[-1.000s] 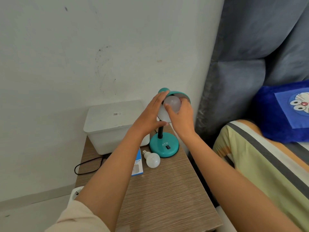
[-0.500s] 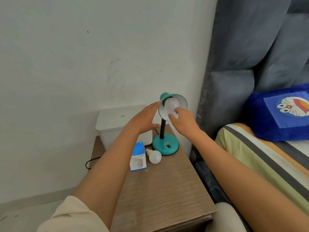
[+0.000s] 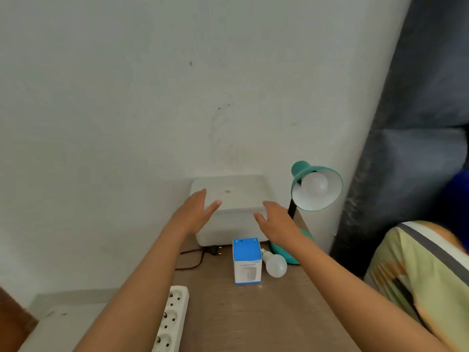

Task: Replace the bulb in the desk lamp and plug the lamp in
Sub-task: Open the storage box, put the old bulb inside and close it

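Both hands have come off the lamp's bulb (image 3: 315,184) — my left hand (image 3: 194,215) and right hand (image 3: 276,223) now hover spread and empty, apart, before the white box (image 3: 229,190). Bulb sits seated in the teal desk lamp (image 3: 316,189); old bulb (image 3: 275,266) lies beside its carton (image 3: 247,260). Probably heading for the plug (image 3: 215,250) — power strip (image 3: 172,318) waits at the wooden table's (image 3: 266,313) left edge, by the wall.
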